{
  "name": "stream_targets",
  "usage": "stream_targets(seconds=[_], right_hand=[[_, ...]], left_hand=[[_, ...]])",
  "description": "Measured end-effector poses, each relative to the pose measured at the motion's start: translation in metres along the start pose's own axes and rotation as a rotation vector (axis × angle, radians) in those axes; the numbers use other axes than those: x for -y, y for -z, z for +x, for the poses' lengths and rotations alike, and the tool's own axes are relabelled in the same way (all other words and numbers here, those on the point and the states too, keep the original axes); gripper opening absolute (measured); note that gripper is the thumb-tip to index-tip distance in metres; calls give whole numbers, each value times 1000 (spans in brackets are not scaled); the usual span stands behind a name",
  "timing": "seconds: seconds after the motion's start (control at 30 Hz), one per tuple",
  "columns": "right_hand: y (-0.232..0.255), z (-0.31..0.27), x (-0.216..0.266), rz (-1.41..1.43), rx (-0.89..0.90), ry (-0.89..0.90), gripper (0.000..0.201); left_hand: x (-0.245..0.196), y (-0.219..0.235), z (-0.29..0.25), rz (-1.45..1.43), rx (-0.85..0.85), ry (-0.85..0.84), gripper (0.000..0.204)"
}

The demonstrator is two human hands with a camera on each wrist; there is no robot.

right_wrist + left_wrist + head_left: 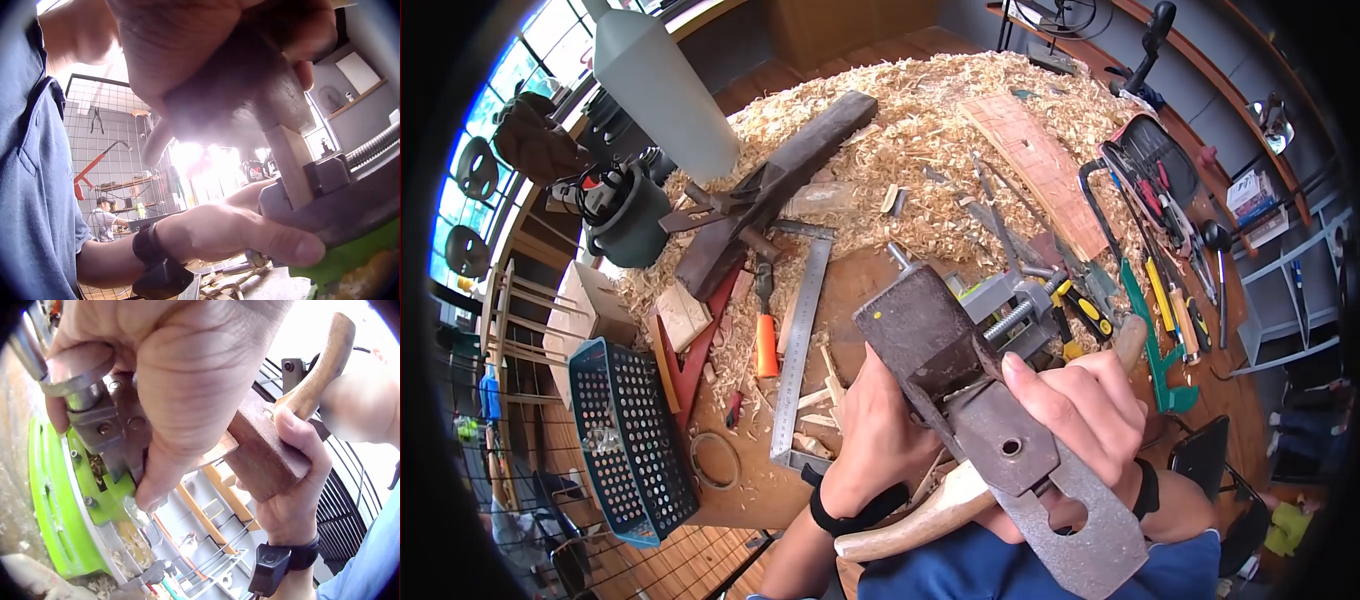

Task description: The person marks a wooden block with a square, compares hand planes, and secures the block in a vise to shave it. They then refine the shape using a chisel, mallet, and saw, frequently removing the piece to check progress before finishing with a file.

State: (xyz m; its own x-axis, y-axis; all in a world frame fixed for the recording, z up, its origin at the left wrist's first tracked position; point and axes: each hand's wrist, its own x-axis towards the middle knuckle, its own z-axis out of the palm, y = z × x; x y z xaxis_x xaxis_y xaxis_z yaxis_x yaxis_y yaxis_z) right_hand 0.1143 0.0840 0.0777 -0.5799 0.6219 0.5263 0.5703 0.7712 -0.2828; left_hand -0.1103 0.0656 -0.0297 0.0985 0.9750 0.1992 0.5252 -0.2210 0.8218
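A dark hand plane (910,320) sits tilted above the bench, its slotted metal plane iron (1090,555) pointing toward the body. A pale wooden handle (920,512) crosses it. My right hand (1085,410) grips the plane, thumb beside the iron; some fingers are hidden. In the right wrist view the plane's end overlaps the top of a light wood piece (290,165) at the vise. My left hand (875,430) holds the green and grey vise (75,506), thumb along its jaw, fingers curled behind the metal. The plane partly covers this hand from above.
Wood shavings (920,110) cover the far bench. A long dark plane (770,190), a metal square (805,330) and an orange-handled chisel (766,345) lie left of the vise. Plank (1040,170), pliers (1090,312) and green saw (1145,350) lie right. A basket (625,445) stands left.
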Motion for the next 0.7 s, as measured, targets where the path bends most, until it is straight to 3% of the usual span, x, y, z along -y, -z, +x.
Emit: stream_targets(seconds=[0.2,0.43,0.57,0.7], right_hand=[[-4,-5,-3,-16,-47,25,88],[9,-14,3,-55,50,7,77],[3,2,1,61,-28,-52,58],[-6,0,-5,0,-53,1,60]], left_hand=[[-1,1,1,0,-20,-43,84],[0,2,-2,27,-30,-24,100],[8,-5,-7,53,-32,-76,103],[7,-6,-8,61,-48,-35,106]])
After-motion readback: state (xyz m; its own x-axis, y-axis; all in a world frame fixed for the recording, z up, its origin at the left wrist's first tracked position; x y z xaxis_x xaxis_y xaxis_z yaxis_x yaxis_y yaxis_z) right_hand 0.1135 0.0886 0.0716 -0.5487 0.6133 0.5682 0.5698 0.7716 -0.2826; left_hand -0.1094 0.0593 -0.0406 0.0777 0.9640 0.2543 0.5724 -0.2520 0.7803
